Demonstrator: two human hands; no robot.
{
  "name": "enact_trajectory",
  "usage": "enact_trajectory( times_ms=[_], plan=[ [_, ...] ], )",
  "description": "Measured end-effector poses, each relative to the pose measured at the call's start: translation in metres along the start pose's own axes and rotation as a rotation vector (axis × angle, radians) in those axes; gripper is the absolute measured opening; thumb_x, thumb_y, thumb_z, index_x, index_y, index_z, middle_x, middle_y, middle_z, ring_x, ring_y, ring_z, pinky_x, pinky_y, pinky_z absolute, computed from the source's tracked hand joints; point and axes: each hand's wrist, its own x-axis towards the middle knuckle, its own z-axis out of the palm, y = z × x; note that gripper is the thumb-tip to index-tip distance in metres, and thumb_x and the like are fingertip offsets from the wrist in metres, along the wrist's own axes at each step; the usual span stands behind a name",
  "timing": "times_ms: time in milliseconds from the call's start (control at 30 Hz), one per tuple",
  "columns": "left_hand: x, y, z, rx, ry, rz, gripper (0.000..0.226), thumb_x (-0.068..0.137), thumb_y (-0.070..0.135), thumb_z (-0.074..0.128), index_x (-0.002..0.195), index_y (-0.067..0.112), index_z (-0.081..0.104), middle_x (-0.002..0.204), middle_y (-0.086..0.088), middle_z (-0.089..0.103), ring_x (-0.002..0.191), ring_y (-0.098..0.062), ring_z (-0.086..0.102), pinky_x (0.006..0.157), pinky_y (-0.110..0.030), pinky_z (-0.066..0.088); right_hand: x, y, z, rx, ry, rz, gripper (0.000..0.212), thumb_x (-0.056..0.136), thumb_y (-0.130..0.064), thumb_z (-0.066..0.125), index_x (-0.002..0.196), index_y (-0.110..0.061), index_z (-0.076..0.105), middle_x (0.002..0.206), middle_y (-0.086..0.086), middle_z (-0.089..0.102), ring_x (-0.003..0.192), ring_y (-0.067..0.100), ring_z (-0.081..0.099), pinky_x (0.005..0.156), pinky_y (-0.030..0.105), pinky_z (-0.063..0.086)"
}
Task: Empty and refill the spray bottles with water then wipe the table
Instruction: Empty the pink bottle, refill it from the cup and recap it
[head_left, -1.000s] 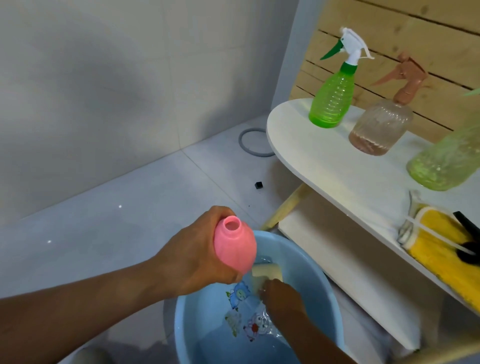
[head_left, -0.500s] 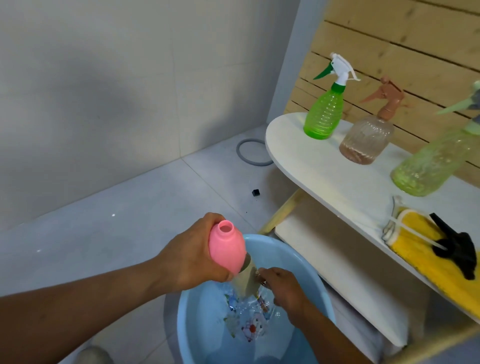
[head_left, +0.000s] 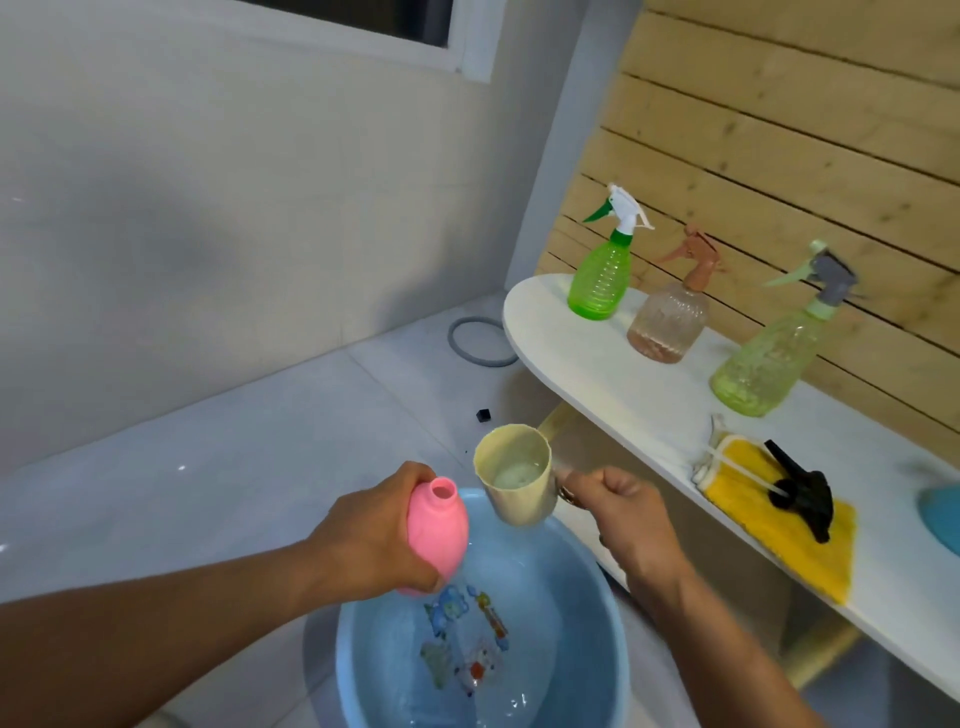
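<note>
Pink bottle (head_left: 437, 535), its spray head off and its mouth open upward, sits in your left grip (head_left: 371, 540), fingers wrapped around its body, tilted slightly over the blue basin (head_left: 582, 613) below. Just to the right of that grip, your right grip (head_left: 621, 512) is closed around the handle of a cream cup (head_left: 517, 475), which is held near the bottle's mouth, not touching it; there is some water in the cup's bottom. The basin beneath both grips holds water over printed cartoon figures. Up and to the right of your right grip, the white bench (head_left: 597, 374) carries three capped spray bottles in a row: a bright green bottle (head_left: 600, 278), a brownish clear bottle (head_left: 670, 322) with a little liquid in it, and a pale green bottle (head_left: 763, 364). Nearer, directly right of your right grip, a yellow cloth (head_left: 795, 551) lies flat on the bench with a black spray head (head_left: 800, 491) resting on it, its white tube across the cloth.
</note>
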Motion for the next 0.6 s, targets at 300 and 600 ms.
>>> enact_trajectory(
  times_ms=[300,600],
  plan=[
    [0.003,0.022,0.0,0.025,0.031,0.034,0.096,0.045,0.056,0.089,0.126,0.053,0.038,0.112,0.02,0.062,0.106,-0.018,0.062,0.088,-0.036,0.058,-0.017,-0.057,-0.02,-0.024,0.051,-0.302,0.047,0.085,-0.034,0.08,0.064,-0.006,0.049,0.054,-0.007,0.035,0.051,0.008,0.029,0.044,0.013,0.027],
    [0.008,0.037,0.0,0.025,0.043,0.086,0.096,0.047,0.059,0.088,0.128,0.055,0.036,0.116,0.02,0.059,0.109,-0.019,0.059,0.089,-0.036,0.057,-0.029,-0.066,-0.021,-0.091,0.083,-0.411,0.044,0.085,-0.033,0.08,0.064,-0.009,0.049,0.049,-0.013,0.033,0.047,0.005,0.027,0.042,0.013,0.025]
  ],
)
